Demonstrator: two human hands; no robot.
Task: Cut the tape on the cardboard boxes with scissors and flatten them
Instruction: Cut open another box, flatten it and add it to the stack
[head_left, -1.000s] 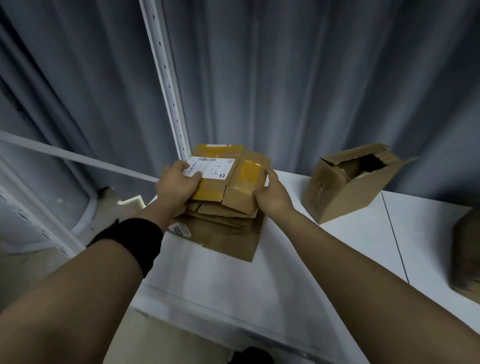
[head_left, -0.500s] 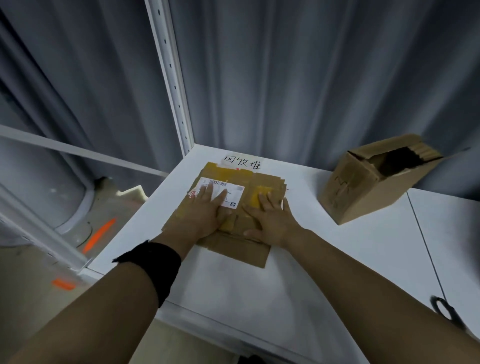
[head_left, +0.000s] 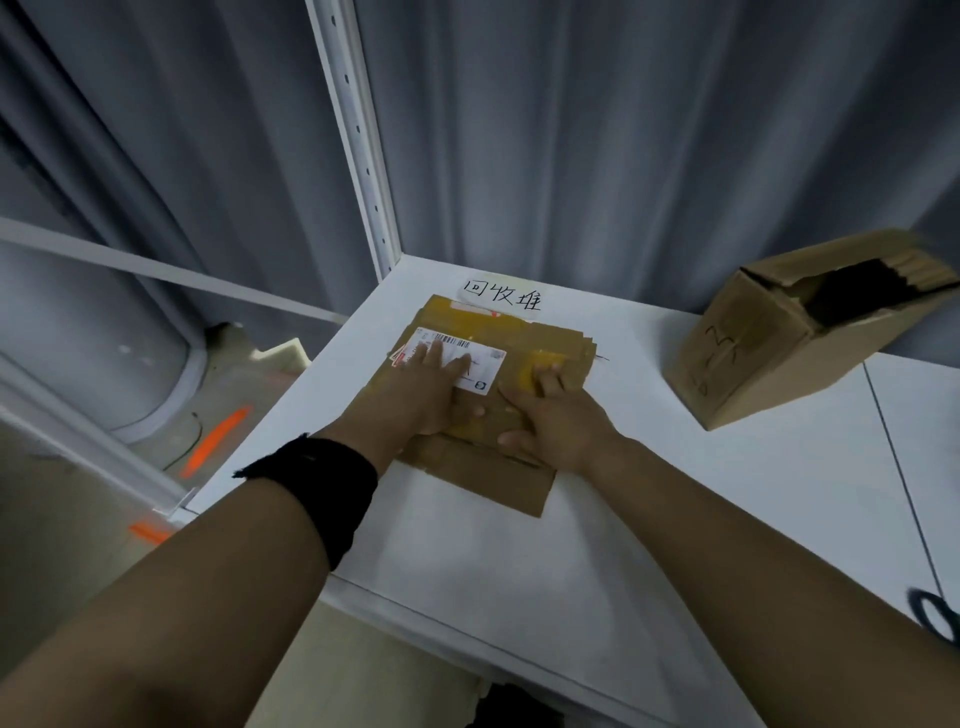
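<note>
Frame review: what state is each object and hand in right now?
Stack of flattened brown cardboard boxes: lying flat on the white table.
Left hand: flat, pressing the stack's white label.
Right hand: flat, pressing the stack.
Brown cardboard box at right: unflattened, end open.
Black-handled scissors: lying on table, unheld.

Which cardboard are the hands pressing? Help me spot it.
At the far left corner of the white table, beside a handwritten sign, lies a pile of flattened boxes. The top box, under the left hand and right hand, alone shows a big white barcode label.
</note>
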